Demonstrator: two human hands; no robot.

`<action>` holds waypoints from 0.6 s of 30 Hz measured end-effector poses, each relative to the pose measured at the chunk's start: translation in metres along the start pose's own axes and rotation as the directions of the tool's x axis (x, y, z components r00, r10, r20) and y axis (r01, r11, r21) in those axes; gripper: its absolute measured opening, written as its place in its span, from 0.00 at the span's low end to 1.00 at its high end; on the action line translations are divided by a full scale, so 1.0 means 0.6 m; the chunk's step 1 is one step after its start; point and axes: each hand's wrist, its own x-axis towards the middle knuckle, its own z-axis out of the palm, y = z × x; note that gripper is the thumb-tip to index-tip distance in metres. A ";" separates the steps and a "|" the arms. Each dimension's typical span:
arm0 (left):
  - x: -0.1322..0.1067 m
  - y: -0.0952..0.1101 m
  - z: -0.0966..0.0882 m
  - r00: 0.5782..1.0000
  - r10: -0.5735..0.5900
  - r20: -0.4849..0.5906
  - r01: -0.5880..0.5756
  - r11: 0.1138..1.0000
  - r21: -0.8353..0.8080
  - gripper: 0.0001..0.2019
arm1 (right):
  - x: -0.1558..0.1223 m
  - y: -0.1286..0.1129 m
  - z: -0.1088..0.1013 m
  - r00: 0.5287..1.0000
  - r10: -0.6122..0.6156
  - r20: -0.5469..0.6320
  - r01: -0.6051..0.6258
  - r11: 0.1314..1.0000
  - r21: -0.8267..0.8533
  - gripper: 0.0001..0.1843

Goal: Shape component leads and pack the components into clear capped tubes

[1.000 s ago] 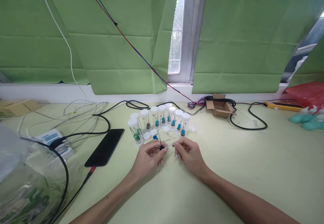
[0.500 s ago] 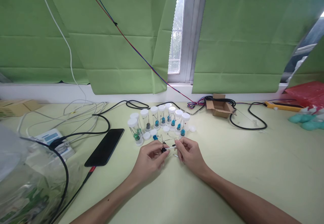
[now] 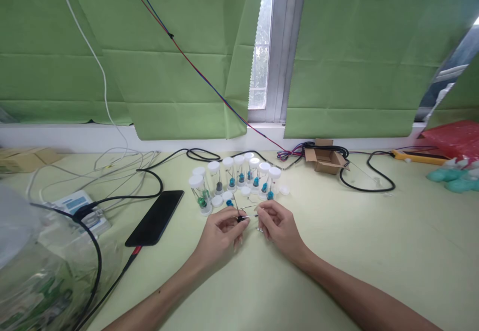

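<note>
Between thumb and fingers, my left hand pinches a small black part with a thin wire rising from it. My right hand is closed on a thin metal rod that reaches across to the black part; a tweezer or screwdriver, I cannot tell. Another short metal piece pokes out under the right fingers. Just beyond the hands lie a blue part and loose white caps. Behind them, several clear vials with white lids stand in an arc, holding blue, green or dark pieces and wires.
To the left lie a black phone, a white device with cables and a clear plastic bag. An open cardboard box stands at the back, with a black cable looped beside it. Teal objects lie far right.
The black part has turned slightly in my left fingers, and its wire now leans left. My right hand has shifted slightly left and up.
</note>
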 end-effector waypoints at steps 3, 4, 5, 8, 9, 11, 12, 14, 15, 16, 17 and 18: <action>0.003 -0.003 -0.004 0.999 -0.039 0.018 0.040 0.997 -0.060 0.10 | 0.001 0.001 -0.001 1.000 -0.029 -0.002 0.029 1.000 -0.003 0.14; 0.003 -0.005 -0.005 0.999 -0.049 0.023 0.051 0.996 -0.071 0.11 | 0.001 0.002 -0.001 0.999 -0.034 -0.004 0.034 0.999 -0.005 0.14; 0.003 -0.006 -0.006 0.998 -0.058 0.027 0.060 0.995 -0.079 0.11 | 0.001 0.003 -0.002 0.999 -0.038 -0.006 0.038 0.999 -0.008 0.13; 0.003 -0.010 -0.008 0.997 -0.069 0.031 0.072 0.994 -0.082 0.12 | 0.001 0.007 -0.003 0.999 -0.042 -0.006 0.042 0.999 -0.015 0.12; 0.003 -0.010 -0.008 0.997 -0.068 0.032 0.070 0.995 -0.077 0.12 | 0.001 0.008 -0.003 0.999 -0.041 -0.008 0.041 0.999 -0.016 0.12; 0.003 -0.011 -0.008 0.998 -0.062 0.032 0.064 0.996 -0.068 0.11 | 0.001 0.010 -0.003 0.999 -0.037 -0.016 0.036 0.999 -0.015 0.11; 0.003 -0.011 -0.007 0.998 -0.061 0.031 0.063 0.996 -0.066 0.11 | 0.001 0.010 -0.003 0.999 -0.034 -0.019 0.034 0.999 -0.014 0.11; 0.003 -0.011 -0.007 0.998 -0.063 0.027 0.064 0.996 -0.068 0.11 | 0.001 0.010 -0.003 0.999 -0.029 -0.023 0.029 1.000 -0.007 0.11; 0.003 -0.012 -0.006 0.998 -0.065 0.025 0.067 0.995 -0.069 0.11 | 0.001 0.010 -0.003 0.999 -0.026 -0.023 0.026 1.000 -0.003 0.11; 0.003 -0.012 -0.006 0.997 -0.068 0.022 0.069 0.995 -0.069 0.12 | 0.001 0.009 -0.003 1.000 -0.022 -0.022 0.022 1.000 0.001 0.12; 0.003 -0.012 -0.006 0.997 -0.068 0.022 0.069 0.995 -0.067 0.11 | 0.001 0.009 -0.003 1.000 -0.017 -0.021 0.017 1.000 0.004 0.12; 0.002 -0.012 -0.006 0.997 -0.069 0.022 0.070 0.996 -0.063 0.11 | 0.002 0.008 -0.003 1.000 -0.012 -0.022 0.012 1.000 0.005 0.13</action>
